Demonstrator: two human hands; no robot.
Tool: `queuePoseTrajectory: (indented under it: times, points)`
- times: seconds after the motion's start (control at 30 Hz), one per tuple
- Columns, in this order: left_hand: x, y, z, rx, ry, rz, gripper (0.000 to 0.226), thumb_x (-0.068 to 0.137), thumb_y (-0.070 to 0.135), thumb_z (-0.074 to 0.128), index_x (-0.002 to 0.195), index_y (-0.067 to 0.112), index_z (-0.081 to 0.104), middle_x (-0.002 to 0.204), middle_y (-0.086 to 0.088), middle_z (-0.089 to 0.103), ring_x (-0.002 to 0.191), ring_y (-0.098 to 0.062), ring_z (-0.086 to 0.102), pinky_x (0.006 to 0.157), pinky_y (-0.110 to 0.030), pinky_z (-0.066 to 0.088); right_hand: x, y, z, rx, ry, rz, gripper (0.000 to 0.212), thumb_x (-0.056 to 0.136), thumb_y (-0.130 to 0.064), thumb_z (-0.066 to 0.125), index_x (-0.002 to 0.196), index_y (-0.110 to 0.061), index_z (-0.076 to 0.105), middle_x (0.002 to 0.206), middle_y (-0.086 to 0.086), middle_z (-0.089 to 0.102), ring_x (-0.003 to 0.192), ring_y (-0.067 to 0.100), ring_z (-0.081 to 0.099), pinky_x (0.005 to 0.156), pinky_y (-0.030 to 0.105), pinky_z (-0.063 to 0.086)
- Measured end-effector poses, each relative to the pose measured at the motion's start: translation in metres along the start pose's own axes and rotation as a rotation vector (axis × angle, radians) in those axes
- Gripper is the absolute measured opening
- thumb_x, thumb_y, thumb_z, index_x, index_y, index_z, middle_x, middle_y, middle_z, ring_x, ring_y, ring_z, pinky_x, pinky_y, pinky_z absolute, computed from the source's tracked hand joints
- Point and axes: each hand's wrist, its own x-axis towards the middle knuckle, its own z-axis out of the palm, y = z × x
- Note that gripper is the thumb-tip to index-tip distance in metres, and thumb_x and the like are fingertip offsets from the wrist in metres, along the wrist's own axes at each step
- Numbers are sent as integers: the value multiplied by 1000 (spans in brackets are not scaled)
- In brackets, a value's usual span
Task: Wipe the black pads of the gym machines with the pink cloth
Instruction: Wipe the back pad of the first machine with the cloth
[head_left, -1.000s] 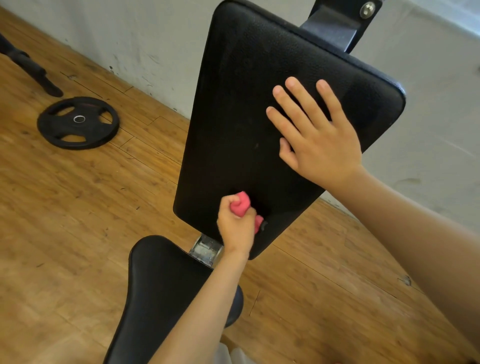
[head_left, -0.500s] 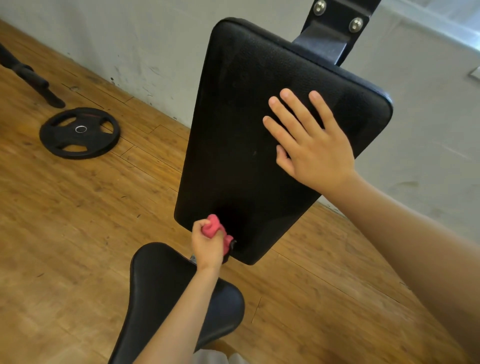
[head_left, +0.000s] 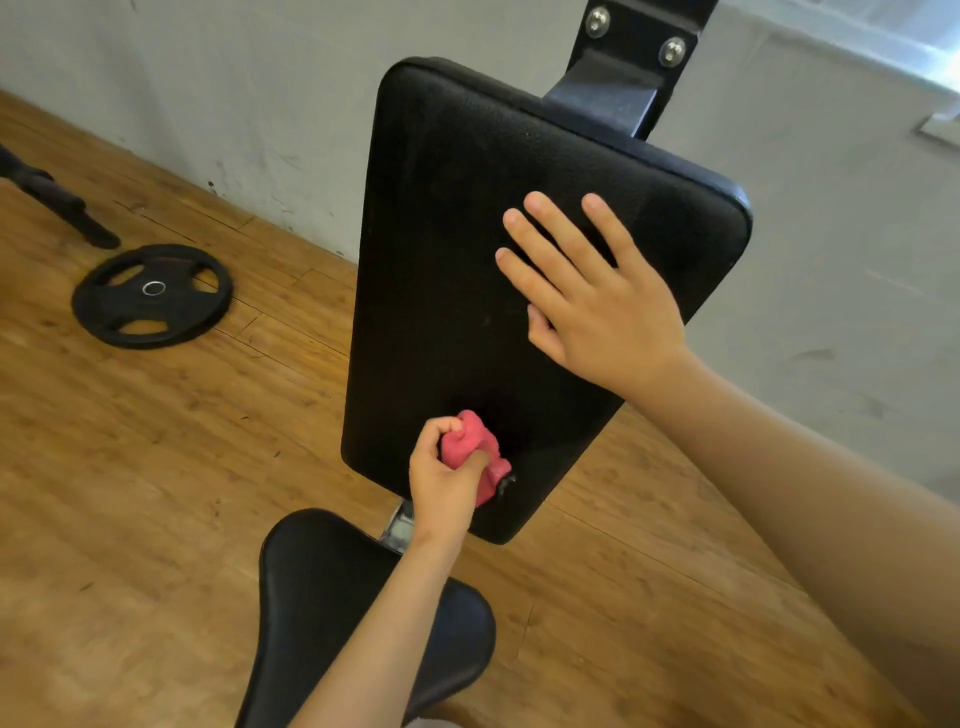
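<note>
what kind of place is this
Most likely a gym: a black backrest pad bolted to a steel bracket, a seat pad below it, and a weight plate lying on the wooden floor.

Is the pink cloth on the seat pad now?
No, the left hand presses the pink cloth against the lower end of the back pad.

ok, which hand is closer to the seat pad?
Left. The left hand grips the pink cloth at the back pad's lower edge, just above the seat pad; the right hand lies flat higher up the back pad.
</note>
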Motion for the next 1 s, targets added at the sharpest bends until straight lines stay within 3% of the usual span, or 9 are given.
queuePoseTrajectory:
  times: [0.13, 0.3, 0.4, 0.47, 0.6, 0.73, 0.83, 0.9, 1.0]
  points:
    - [30, -13, -32, -120, 181, -132, 34, 80, -3, 67, 88, 27, 56, 105, -11, 65, 89, -25, 69, 74, -36, 58, 0, 1, 0, 19, 2, 11, 51, 97, -31, 36, 145, -12, 38, 154, 13, 32, 143, 30, 27, 116, 48, 13]
    - [54, -17, -62, 17, 270, -122, 33, 85, -4, 60, 91, 26, 51, 95, -11, 67, 77, -20, 70, 68, -33, 57, 2, 0, 0, 41, -13, 15, 50, 99, -31, 32, 145, -12, 37, 154, 13, 32, 144, 29, 26, 116, 48, 14]
    - [39, -12, -58, 68, 224, -132, 25, 86, -5, 60, 95, 16, 52, 84, -1, 63, 58, 4, 63, 52, -12, 49, 1, 0, -2, 72, -42, 29, 50, 99, -30, 32, 145, -12, 36, 155, 12, 30, 145, 30, 23, 117, 48, 14]
    - [26, -10, -55, 76, 134, -138, 23, 85, -6, 62, 97, 11, 54, 86, 0, 60, 59, 5, 62, 49, -10, 46, 0, 0, -3, 89, -72, 28, 51, 99, -30, 33, 146, -12, 35, 156, 12, 28, 146, 30, 21, 118, 48, 13]
    - [10, 5, -51, -27, -133, -187, 22, 80, 3, 70, 95, 17, 61, 102, -8, 64, 92, -25, 66, 75, -38, 56, 3, -4, -17, 292, -153, 111, 53, 91, -25, 44, 142, -13, 42, 155, 12, 30, 146, 29, 20, 119, 48, 8]
    - [3, 33, -50, -241, -364, -223, 23, 77, 20, 74, 96, 15, 62, 103, -9, 65, 96, -28, 63, 82, -44, 50, -31, -53, -56, 862, -293, 432, 44, 87, -26, 59, 129, -19, 57, 143, 0, 48, 142, 16, 29, 121, 38, 13]
    - [-3, 48, -49, -274, -445, -213, 21, 80, 27, 67, 94, 14, 59, 102, -11, 63, 94, -28, 61, 81, -43, 49, -61, -101, -88, 1335, -464, 893, 37, 92, -35, 58, 129, -30, 53, 131, -16, 50, 125, -1, 42, 109, 28, 36]
    - [-8, 50, -47, -239, -450, -213, 16, 84, 26, 65, 92, 14, 59, 108, -14, 63, 98, -29, 62, 83, -42, 50, -71, -126, -101, 1518, -500, 1141, 34, 92, -37, 59, 125, -36, 51, 122, -22, 51, 115, -9, 45, 98, 20, 42]
    - [-19, 46, -44, -157, -459, -232, 14, 83, 23, 63, 93, 13, 60, 112, -14, 64, 100, -29, 64, 79, -38, 53, -76, -148, -109, 1631, -433, 1322, 34, 88, -36, 65, 120, -37, 52, 112, -22, 54, 105, -6, 52, 88, 18, 46]
